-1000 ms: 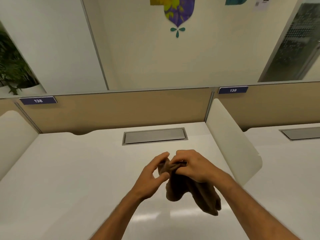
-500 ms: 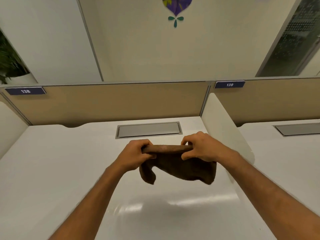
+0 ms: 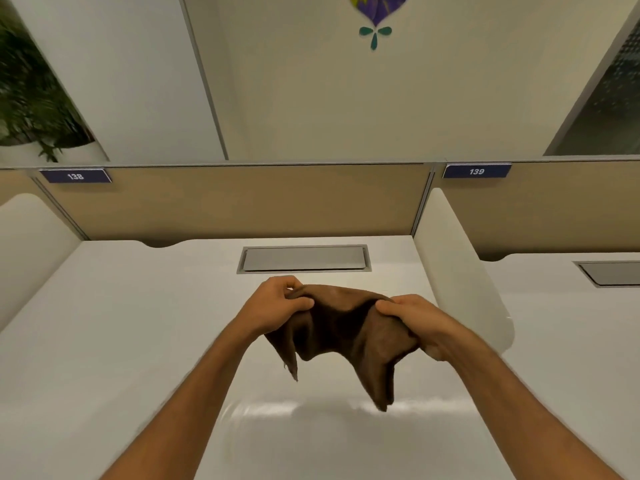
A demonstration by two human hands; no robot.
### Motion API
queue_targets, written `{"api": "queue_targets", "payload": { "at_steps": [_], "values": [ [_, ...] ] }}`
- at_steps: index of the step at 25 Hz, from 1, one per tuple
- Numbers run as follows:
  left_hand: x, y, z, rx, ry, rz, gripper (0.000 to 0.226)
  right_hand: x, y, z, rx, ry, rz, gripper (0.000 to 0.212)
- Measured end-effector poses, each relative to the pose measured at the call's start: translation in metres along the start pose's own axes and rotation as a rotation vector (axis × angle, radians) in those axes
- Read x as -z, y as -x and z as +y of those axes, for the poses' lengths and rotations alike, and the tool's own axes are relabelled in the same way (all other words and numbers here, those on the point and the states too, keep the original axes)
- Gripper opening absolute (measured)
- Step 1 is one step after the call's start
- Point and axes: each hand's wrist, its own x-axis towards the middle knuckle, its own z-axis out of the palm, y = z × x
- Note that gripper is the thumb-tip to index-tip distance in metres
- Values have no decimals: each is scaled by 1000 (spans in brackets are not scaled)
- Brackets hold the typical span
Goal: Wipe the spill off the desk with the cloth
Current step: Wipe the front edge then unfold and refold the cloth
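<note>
Fingers of the left hand (image 3: 277, 306) and of the right hand (image 3: 412, 322) are curled around the top edge of the brown cloth (image 3: 346, 327), each pinching one side. Its two corners hang down above the white tabletop (image 3: 121, 341), not touching it. Further back, a grey hatch (image 3: 304, 259) sits in the tabletop, then a beige partition (image 3: 242, 202) with labels 138 (image 3: 75, 176) and 139 (image 3: 476, 171).

Both hands hold a brown cloth (image 3: 343, 323) in the air above a white desk (image 3: 104, 341). The left hand (image 3: 277, 306) pinches its left edge and the right hand (image 3: 412, 320) grips its right side, so two corners hang down. Behind it a grey cable hatch (image 3: 304, 259) sits flush in the desk, below a tan partition (image 3: 242, 199) with labels 138 (image 3: 75, 176) and 139 (image 3: 476, 171).
</note>
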Motion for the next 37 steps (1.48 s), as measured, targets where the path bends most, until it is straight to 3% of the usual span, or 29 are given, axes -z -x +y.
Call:
{"api": "queue_targets", "payload": {
  "at_steps": [4, 6, 8, 10, 12, 13, 15, 16, 18, 20, 22, 24, 27, 32, 35, 37],
  "values": [
    [-42, 7, 5, 64, 2, -25, 12, -46, 2, 5, -56, -188, 19, 28],
    [-56, 14, 4, 61, 31, -100, 14, -69, 1, 5, -28, -178, 38, 30],
    [-58, 20, -3, 32, 58, -228, 30, -83, 2, 6, 10, -138, 51, 30],
    [-53, 26, -11, 8, 90, -330, 46, -85, 5, 7, 28, -119, -11, 29],
    [-49, 30, -17, -40, 115, -301, 44, -78, 7, 6, 57, -79, -100, 29],
    [-48, 30, -20, -66, 116, -255, 41, -74, 5, 4, 87, -33, -83, 26],
    [-45, 30, -23, -105, 97, -184, 40, -61, -5, 3, 211, 123, 121, 17],
    [-42, 29, -25, -113, 81, -174, 39, -54, -11, 3, 299, 232, 178, 25],
    [-36, 27, -27, -134, 57, -195, 38, -48, -19, 3, 450, 409, -49, 65],
    [-30, 27, -28, -166, 53, -222, 38, -55, -20, 5, 430, 488, -353, 82],
    [-27, 27, -27, -178, 64, -219, 40, -63, -24, 14, 448, 534, -395, 65],
    [-26, 25, -29, -168, 61, -211, 41, -63, -25, 15, 475, 570, -267, 37],
    [-28, 25, -30, -143, 11, -206, 46, -51, -24, 13, 501, 516, -155, 23],
    [-50, 28, -20, -136, 65, -208, 88, -37, -9, 5, 556, 389, -130, 24],
    [-68, 27, -10, -166, 238, -160, 66, -16, -4, -2, 560, 286, -156, 30],
    [-69, 25, -1, -139, 513, -107, 54, -1, 0, 3, 541, -94, -123, 42]
  ]
}}
